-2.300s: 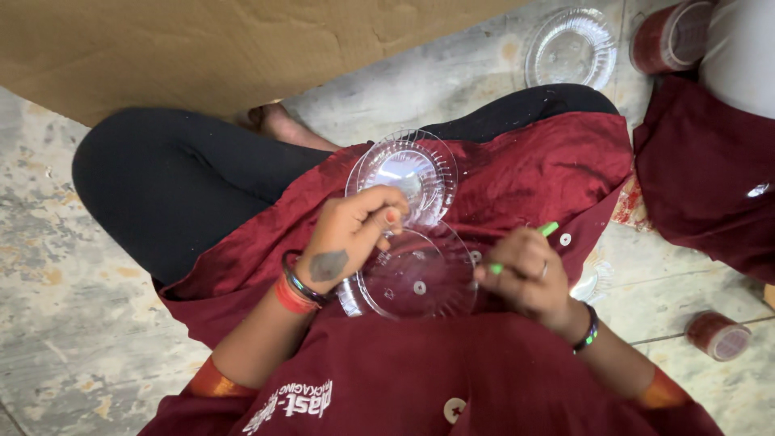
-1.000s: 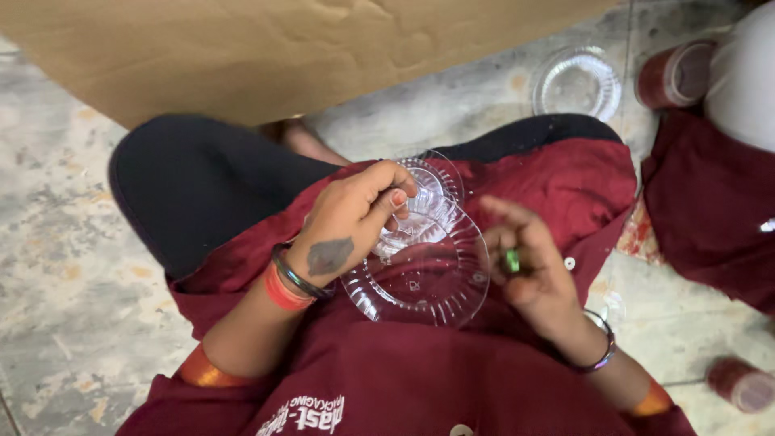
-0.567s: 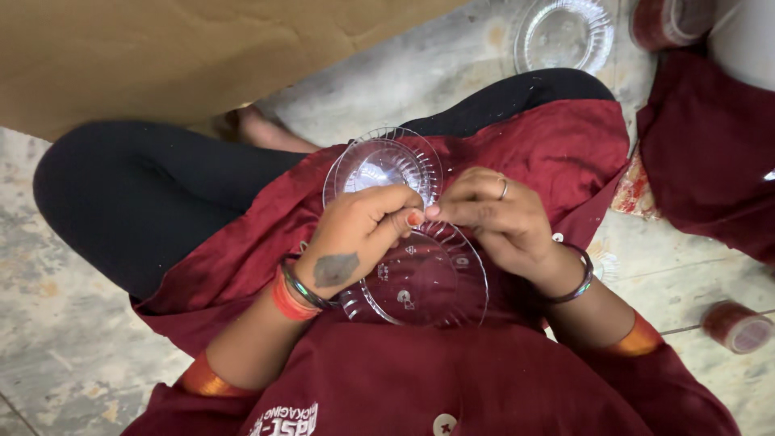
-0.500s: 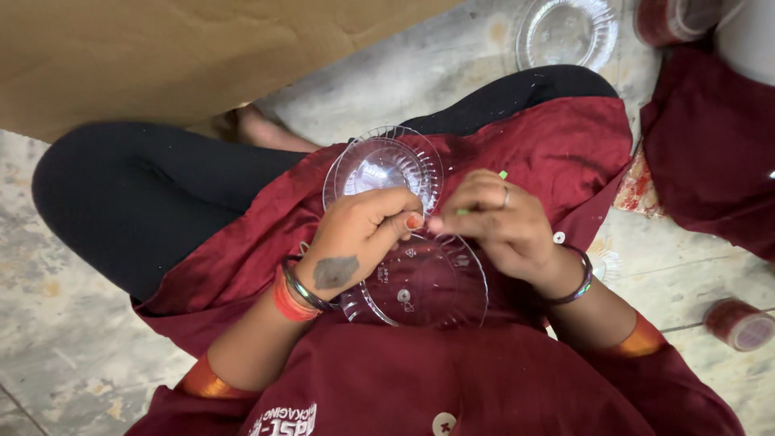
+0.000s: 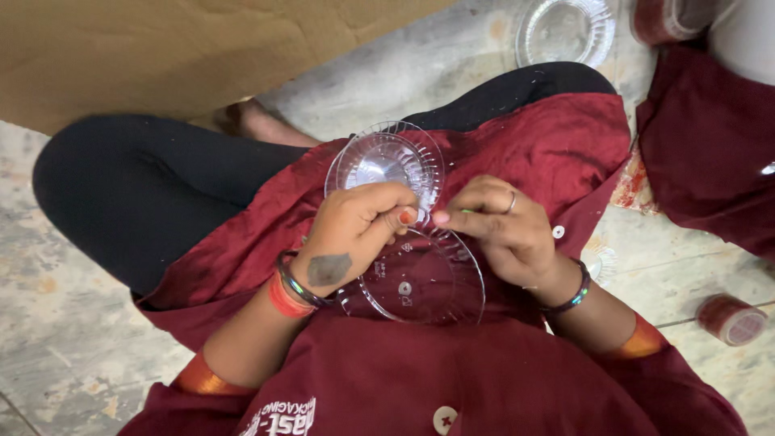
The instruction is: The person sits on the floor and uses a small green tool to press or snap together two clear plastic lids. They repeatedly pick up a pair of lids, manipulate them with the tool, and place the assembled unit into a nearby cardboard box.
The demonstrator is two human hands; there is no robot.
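Observation:
I sit cross-legged with two clear plastic pieces on my maroon lap. A ribbed clear bowl (image 5: 387, 157) lies farther out, overlapping a flat clear round plate (image 5: 428, 282) nearer my body. My left hand (image 5: 355, 234) grips the rim where the two overlap, fingers curled and thumb pressed down. My right hand (image 5: 496, 226) is closed just to its right, its fingertips almost touching the left thumb. It pinches a small green piece (image 5: 467, 211), which is mostly hidden by the fingers.
A brown cardboard sheet (image 5: 161, 48) covers the floor at the top left. Another clear plate (image 5: 565, 28) lies on the stone floor at the top. Red-filled round jars stand at the top right (image 5: 662, 16) and the right (image 5: 731, 319). Another person's maroon garment (image 5: 710, 161) is on the right.
My right hand has come in from the right with the green piece and now meets my left hand over the plates. My left hand keeps its grip.

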